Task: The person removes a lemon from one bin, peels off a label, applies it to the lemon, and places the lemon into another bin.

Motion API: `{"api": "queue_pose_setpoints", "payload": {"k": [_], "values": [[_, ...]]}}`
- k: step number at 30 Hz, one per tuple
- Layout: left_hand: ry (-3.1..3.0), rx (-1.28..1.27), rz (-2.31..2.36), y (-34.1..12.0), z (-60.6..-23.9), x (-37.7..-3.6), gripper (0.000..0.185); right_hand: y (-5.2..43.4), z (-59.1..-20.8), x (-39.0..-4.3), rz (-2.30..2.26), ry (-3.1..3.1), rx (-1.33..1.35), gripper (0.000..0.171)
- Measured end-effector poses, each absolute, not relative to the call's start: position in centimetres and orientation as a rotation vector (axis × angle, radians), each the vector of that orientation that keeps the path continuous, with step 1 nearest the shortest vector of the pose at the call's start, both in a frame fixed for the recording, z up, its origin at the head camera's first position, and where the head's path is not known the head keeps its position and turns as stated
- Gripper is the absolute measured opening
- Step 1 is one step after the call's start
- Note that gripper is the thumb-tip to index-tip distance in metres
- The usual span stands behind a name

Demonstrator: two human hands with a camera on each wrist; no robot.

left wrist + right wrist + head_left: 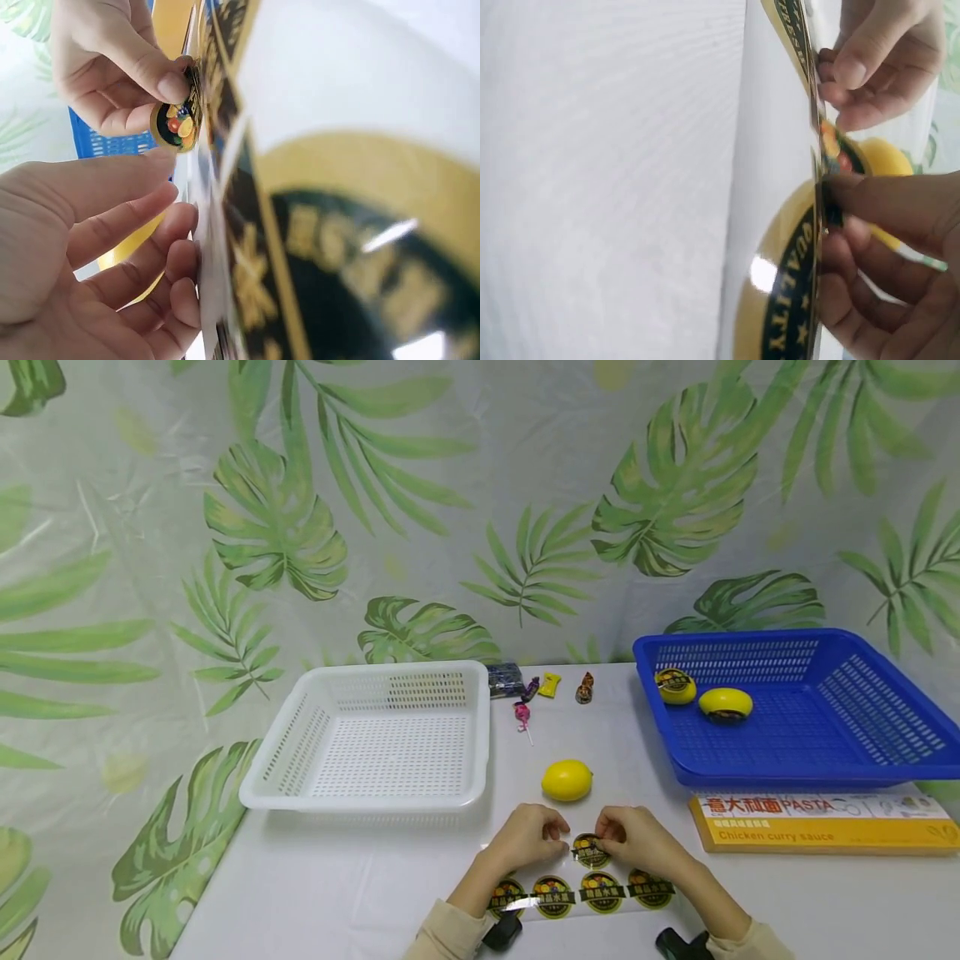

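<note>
My right hand (637, 843) pinches a round black-and-gold sticker (589, 850) between thumb and forefinger, lifting its edge off the clear backing sheet (577, 893) that lies flat on the white table (315, 893) in front of me. My left hand (525, 839) rests just beside it, fingers loosely curled and pressing the sheet down at its upper left edge — it touches the sheet but grips nothing. From the left wrist view the sticker (178, 124) shows a small cluster of coloured fruit in its centre, held at its rim by my right thumb and forefinger. The right wrist view shows the sheet (780, 225) edge-on, with my fingers (870, 202) closed on the sticker's rim. Four more stickers of the same design sit in a row along the sheet, nearer to me. Just beyond my hands lies a bare lemon (567, 779), apart from the sheet. To its left stands a white basket (375, 739); to the right, a blue basket (810, 710) holds two lemons (701, 695) that already carry stickers. A flat orange pasta box (825, 822) lies in front of the blue basket, and a few small wrapped sweets (536, 689) are scattered at the far edge of the table between the baskets.
</note>
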State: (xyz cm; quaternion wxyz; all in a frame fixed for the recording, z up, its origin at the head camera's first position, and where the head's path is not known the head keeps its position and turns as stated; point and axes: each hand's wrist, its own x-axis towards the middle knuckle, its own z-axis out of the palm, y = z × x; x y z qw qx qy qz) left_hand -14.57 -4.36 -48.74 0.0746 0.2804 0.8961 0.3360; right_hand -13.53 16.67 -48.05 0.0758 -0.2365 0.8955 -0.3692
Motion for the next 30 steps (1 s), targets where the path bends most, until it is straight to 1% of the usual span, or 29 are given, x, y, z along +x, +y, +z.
{"api": "queue_pose_setpoints", "payload": {"k": [7, 11, 16, 23, 30], "values": [[2.762, 0.853, 0.804, -3.8, -48.4, -14.5, 0.023, 16.6, -47.7, -13.3, -0.905, 2.823, -0.584, 0.021], [2.803, 0.856, 0.727, -3.2, -48.1, -14.5, 0.024, 17.1, -47.7, -13.6, -0.915, 2.794, -0.586, 0.019], [2.824, 0.843, 0.672, -2.1, -48.2, -14.8, 0.018, 17.6, -47.8, -13.9, -0.974, 2.743, -0.649, 0.016], [2.877, 0.832, 0.69, -1.4, -48.5, -15.0, 0.004, 18.3, -48.3, -14.4, -1.053, 2.713, -0.708, 0.018], [2.859, 0.873, 0.751, -1.2, -48.5, -15.1, 0.007, 18.8, -48.5, -14.7, -1.098, 2.705, -0.708, 0.019]]}}
